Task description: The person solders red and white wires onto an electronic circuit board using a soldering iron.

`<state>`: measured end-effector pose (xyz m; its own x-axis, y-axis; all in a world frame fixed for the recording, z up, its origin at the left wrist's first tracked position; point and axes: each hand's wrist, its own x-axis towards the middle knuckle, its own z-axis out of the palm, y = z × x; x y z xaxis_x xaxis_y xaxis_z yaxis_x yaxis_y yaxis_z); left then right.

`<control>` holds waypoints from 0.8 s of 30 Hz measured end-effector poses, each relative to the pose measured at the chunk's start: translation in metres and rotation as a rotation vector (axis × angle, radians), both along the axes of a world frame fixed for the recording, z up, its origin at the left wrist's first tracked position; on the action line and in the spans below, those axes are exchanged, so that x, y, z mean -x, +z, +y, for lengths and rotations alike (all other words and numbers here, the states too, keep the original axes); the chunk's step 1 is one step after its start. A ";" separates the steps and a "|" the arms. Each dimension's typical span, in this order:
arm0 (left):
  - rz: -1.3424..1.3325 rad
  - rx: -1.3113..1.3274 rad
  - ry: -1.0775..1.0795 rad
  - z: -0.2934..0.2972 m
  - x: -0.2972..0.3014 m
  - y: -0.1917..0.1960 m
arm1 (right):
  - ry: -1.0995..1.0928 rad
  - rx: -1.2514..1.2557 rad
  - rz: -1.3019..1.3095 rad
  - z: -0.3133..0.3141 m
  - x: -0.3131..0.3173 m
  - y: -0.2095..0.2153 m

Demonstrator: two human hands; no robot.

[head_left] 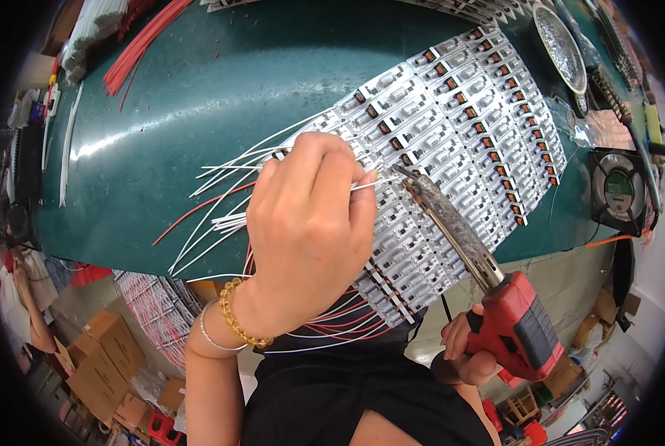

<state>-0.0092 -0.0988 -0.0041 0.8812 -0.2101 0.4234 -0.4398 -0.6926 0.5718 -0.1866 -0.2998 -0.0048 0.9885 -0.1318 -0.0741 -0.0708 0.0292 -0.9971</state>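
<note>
A thin white wire (368,184) is pinched at the fingertips of the left hand (310,223), its free end reaching right to meet the tip of a soldering iron (451,227) over a panel of small circuit boards (466,134). The left hand is curled nearly closed, knuckles up, and lies over the left part of the panel; a beaded bracelet (236,316) and a thin silver bangle (212,334) circle its wrist. The right hand (470,357) is closed around the iron's red grip (522,327) near the lower right, with the scorched metal barrel angling up and left to the wire end. The panel lies slantwise on a dark green tabletop (184,104), each board bearing an orange-and-black part. Loose white and red wires (213,215) fan out leftward from under the left hand, and more red and white leads (340,320) hang from the panel's near edge. Farther off, a bundle of red wires (143,44) rests at the upper left of the tabletop, a metal dish (559,44) at the upper right, and a small fan (618,189) at the right edge. Cardboard boxes (106,357) stand on the floor at the lower left.
</note>
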 end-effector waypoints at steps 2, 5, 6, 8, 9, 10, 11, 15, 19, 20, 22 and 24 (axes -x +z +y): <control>0.009 0.069 0.009 0.002 0.001 0.003 | -0.010 -0.003 0.026 0.000 0.000 0.005; 0.041 0.121 -0.021 0.006 0.003 0.007 | -0.070 -0.061 0.132 0.008 -0.008 0.025; 0.064 0.104 -0.062 0.006 0.003 0.006 | -0.120 -0.116 0.210 0.011 -0.009 0.029; 0.082 0.072 -0.071 0.005 0.004 0.007 | -0.088 -0.088 0.116 0.008 -0.005 0.020; 0.098 0.040 -0.081 0.004 0.004 0.008 | -0.056 -0.060 0.021 0.006 -0.003 0.016; 0.100 0.042 -0.082 0.005 0.004 0.008 | -0.057 -0.059 0.022 0.005 -0.001 0.015; 0.103 0.027 -0.084 0.006 0.004 0.008 | -0.054 -0.030 0.043 0.004 0.002 0.014; 0.100 0.009 -0.092 0.007 0.005 0.006 | -0.038 0.012 0.081 0.001 0.006 0.010; 0.095 0.014 -0.080 0.005 0.005 0.005 | -0.021 -0.012 0.086 0.002 0.004 0.010; 0.089 0.009 -0.080 0.005 0.006 0.005 | -0.048 0.009 0.096 0.004 0.004 0.010; 0.083 0.005 -0.080 0.004 0.006 0.005 | -0.075 0.032 0.107 0.004 0.004 0.011; 0.083 0.008 -0.077 0.004 0.005 0.006 | -0.027 0.013 0.072 0.001 0.005 0.013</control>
<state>-0.0143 -0.0947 0.0014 0.8947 -0.2754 0.3516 -0.4424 -0.6542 0.6135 -0.1911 -0.2989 0.0085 0.9767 -0.1600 -0.1433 -0.1420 0.0192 -0.9897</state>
